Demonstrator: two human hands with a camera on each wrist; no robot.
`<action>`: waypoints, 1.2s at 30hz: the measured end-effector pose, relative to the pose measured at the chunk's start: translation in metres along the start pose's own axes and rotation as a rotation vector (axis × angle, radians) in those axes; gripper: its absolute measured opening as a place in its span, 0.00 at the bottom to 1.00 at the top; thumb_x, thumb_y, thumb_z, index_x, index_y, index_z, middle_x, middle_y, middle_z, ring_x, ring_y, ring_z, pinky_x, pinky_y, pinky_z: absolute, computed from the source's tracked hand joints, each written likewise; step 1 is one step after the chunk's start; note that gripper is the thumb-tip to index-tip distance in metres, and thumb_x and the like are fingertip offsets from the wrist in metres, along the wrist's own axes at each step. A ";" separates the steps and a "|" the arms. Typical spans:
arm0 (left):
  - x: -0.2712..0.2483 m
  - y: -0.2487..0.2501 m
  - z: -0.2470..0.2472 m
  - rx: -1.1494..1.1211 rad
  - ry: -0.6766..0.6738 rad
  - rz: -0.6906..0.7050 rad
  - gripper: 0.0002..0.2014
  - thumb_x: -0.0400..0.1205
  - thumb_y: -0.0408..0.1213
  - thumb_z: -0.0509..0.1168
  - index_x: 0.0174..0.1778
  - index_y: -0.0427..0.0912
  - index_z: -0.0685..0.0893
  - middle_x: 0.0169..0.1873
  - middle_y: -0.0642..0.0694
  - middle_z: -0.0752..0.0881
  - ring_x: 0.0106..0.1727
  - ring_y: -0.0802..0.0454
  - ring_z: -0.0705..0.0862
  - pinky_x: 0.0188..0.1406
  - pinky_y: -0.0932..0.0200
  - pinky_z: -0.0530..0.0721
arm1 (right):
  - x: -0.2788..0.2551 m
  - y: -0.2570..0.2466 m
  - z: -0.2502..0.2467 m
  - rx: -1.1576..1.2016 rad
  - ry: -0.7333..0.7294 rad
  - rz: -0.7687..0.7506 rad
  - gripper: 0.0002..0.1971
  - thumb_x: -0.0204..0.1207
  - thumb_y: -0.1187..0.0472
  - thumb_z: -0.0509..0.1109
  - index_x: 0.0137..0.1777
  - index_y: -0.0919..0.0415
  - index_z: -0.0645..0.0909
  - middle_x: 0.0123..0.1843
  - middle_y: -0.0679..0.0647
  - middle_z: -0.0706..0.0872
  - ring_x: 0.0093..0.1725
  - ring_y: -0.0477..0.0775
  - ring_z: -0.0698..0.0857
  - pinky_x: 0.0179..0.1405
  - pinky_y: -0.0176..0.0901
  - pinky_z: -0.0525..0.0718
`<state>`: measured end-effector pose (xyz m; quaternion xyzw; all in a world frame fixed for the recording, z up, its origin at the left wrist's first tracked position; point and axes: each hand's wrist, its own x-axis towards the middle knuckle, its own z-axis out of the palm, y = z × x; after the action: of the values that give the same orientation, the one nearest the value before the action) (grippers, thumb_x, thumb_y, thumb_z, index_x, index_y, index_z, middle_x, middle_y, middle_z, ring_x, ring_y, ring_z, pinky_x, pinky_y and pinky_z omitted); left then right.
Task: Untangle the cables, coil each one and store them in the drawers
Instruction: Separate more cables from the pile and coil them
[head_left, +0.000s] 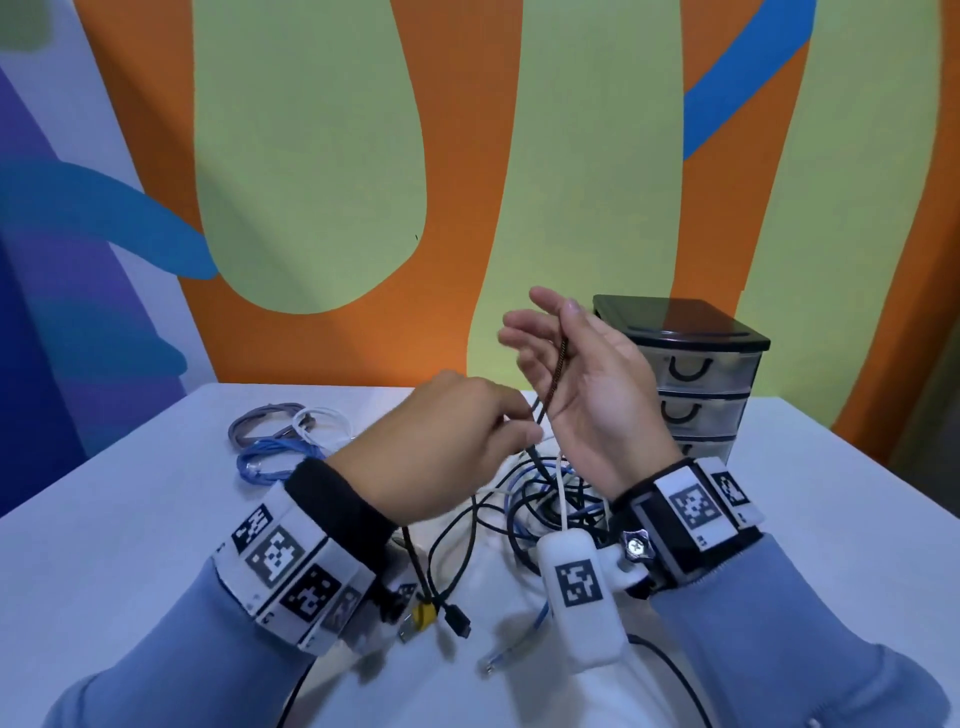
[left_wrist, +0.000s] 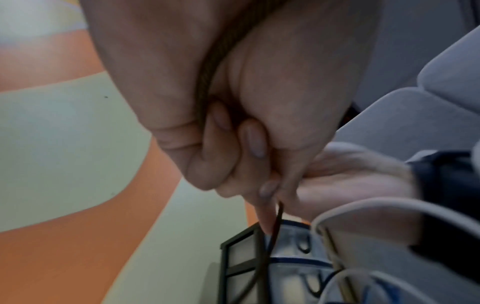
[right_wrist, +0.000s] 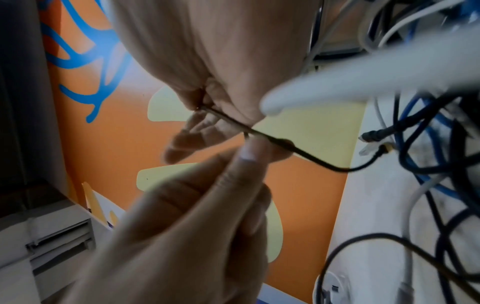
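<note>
Left hand (left_wrist: 233, 115) curls round braided cable (left_wrist: 207, 67); head view shows right hand (head_left: 582, 379) loosely gripping it.

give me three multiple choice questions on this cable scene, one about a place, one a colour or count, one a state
1. Where does the drawer unit stand?
A. far right of the table
B. near left corner
C. on the floor

2. What colour is the coiled cable nearest the left hand's wrist?
A. red
B. blue
C. green

3. How are the drawers that show?
A. all pulled out
B. one removed
C. all pushed in

Answers:
1. A: the unit sits on the white table behind the right hand.
2. B: the blue coiled cable lies in front of the grey coiled cable and the white coiled cable.
3. C: the drawer fronts sit flush with the frame, while both hands hold the dark braided cable above the tangle.
</note>
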<state>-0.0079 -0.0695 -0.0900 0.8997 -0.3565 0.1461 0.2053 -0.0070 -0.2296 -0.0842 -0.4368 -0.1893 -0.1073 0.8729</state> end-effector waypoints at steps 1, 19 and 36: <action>-0.001 0.005 0.000 -0.003 -0.020 0.010 0.16 0.91 0.51 0.67 0.40 0.49 0.88 0.21 0.49 0.78 0.27 0.53 0.75 0.29 0.54 0.66 | 0.001 0.002 -0.002 -0.029 0.020 -0.026 0.16 0.95 0.60 0.55 0.68 0.70 0.79 0.49 0.63 0.94 0.47 0.56 0.94 0.45 0.37 0.91; -0.008 -0.067 -0.050 -0.476 0.716 -0.300 0.15 0.89 0.48 0.71 0.40 0.45 0.91 0.26 0.48 0.75 0.27 0.55 0.69 0.26 0.65 0.69 | -0.013 -0.006 -0.003 -0.214 -0.417 0.330 0.19 0.89 0.53 0.60 0.54 0.64 0.89 0.20 0.47 0.58 0.19 0.47 0.51 0.23 0.44 0.48; -0.014 -0.008 -0.049 -0.402 0.109 -0.056 0.12 0.87 0.46 0.73 0.41 0.44 0.93 0.19 0.57 0.73 0.23 0.59 0.66 0.23 0.64 0.64 | -0.002 0.012 -0.009 -0.720 -0.086 0.119 0.18 0.96 0.59 0.54 0.81 0.62 0.74 0.26 0.53 0.85 0.20 0.52 0.81 0.23 0.40 0.79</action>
<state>-0.0183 -0.0330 -0.0552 0.8410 -0.3416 0.1147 0.4035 -0.0030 -0.2297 -0.0985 -0.7303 -0.1503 -0.0973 0.6592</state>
